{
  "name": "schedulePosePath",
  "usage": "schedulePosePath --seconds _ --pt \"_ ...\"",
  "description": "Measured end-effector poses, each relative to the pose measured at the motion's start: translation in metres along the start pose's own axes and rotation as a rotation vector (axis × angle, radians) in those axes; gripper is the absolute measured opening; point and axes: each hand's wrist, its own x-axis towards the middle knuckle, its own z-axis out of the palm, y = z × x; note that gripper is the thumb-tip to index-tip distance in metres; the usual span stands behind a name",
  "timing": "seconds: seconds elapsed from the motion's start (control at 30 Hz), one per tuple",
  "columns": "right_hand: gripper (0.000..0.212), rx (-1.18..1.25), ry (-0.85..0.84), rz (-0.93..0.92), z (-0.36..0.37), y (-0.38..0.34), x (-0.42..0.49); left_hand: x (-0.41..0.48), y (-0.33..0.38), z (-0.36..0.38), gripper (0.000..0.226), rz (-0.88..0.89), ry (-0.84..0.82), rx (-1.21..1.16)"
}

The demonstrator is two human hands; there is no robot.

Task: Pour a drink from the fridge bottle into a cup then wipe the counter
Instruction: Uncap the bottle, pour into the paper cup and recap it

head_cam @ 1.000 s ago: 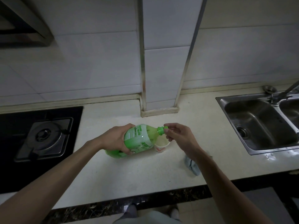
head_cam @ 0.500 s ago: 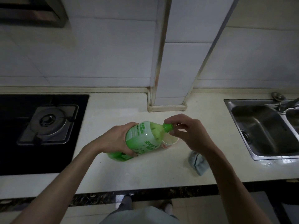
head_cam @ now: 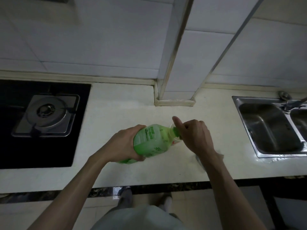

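A green plastic bottle (head_cam: 150, 141) lies tilted on its side above the pale counter (head_cam: 116, 117), neck pointing right. My left hand (head_cam: 123, 145) grips its body near the base. My right hand (head_cam: 194, 136) curls round the green cap (head_cam: 176, 132) at the neck, thumb sticking up. A small white cup (head_cam: 174, 142) stands right behind and under the neck, mostly hidden by the bottle and my right hand. A grey cloth (head_cam: 200, 161) lies on the counter under my right forearm, largely covered.
A black gas hob (head_cam: 44, 113) fills the counter's left end. A steel sink (head_cam: 269, 127) with a tap sits at the right. A tiled pillar (head_cam: 176, 90) juts onto the counter at the back. The dark counter edge runs along the front.
My right hand has shifted from pinching the cap with fingertips to wrapping round it, thumb now raised. The bottle stays tilted over the cup. The camera has moved closer and lower.
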Motion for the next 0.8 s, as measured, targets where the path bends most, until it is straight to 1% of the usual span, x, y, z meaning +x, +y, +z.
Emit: schedulePosePath --seconds 0.1,0.17,0.23,0.3,0.37,0.4,0.43,0.5,0.57,0.6,0.63,0.7,0.77,0.8 --pt "0.054 0.055 -0.003 -0.103 0.002 0.004 -0.006 -0.002 -0.001 0.003 0.089 0.004 -0.009 -0.018" --pt "0.048 0.141 0.022 -0.175 0.001 0.006 -0.010 -0.003 -0.001 0.002 0.090 0.007 -0.019 -0.050" --pt "0.039 0.252 0.020 -0.210 -0.002 0.003 -0.016 -0.003 -0.001 0.000 0.091 0.009 -0.015 -0.074" --pt "0.031 0.391 0.026 -0.154 -0.008 0.001 -0.022 -0.005 0.001 -0.002 0.092 0.018 -0.012 -0.085" --pt "0.034 0.550 0.027 -0.041 -0.015 -0.002 -0.028 -0.006 0.002 -0.005 0.093 0.031 -0.008 -0.113" --pt "0.035 0.611 0.022 -0.019 -0.019 -0.004 -0.030 -0.007 0.003 -0.007 0.093 0.037 -0.007 -0.136" --pt "0.034 0.671 0.014 -0.025 -0.022 -0.006 -0.033 -0.008 0.005 -0.009 0.093 0.044 -0.009 -0.161" --pt "0.033 0.866 -0.019 -0.076 -0.026 -0.009 -0.038 -0.010 0.007 -0.014 0.091 0.053 -0.025 -0.214" --pt "0.033 1.055 -0.077 -0.129 -0.029 -0.011 -0.041 -0.012 0.008 -0.019 0.089 0.059 -0.067 -0.270" --pt "0.033 1.113 -0.114 -0.163 -0.031 -0.012 -0.041 -0.013 0.009 -0.023 0.087 0.058 -0.098 -0.299" --pt "0.032 1.141 -0.152 -0.201 -0.033 -0.014 -0.041 -0.014 0.009 -0.025 0.087 0.054 -0.133 -0.325" --pt "0.031 1.107 -0.205 -0.243 -0.037 -0.018 -0.039 -0.017 0.009 -0.030 0.086 0.045 -0.185 -0.356" --pt "0.032 0.979 -0.189 -0.212 -0.043 -0.023 -0.036 -0.017 0.008 -0.032 0.085 0.042 -0.201 -0.365" --pt "0.033 0.888 -0.153 -0.186 -0.044 -0.025 -0.034 -0.018 0.007 -0.032 0.084 0.041 -0.201 -0.367"
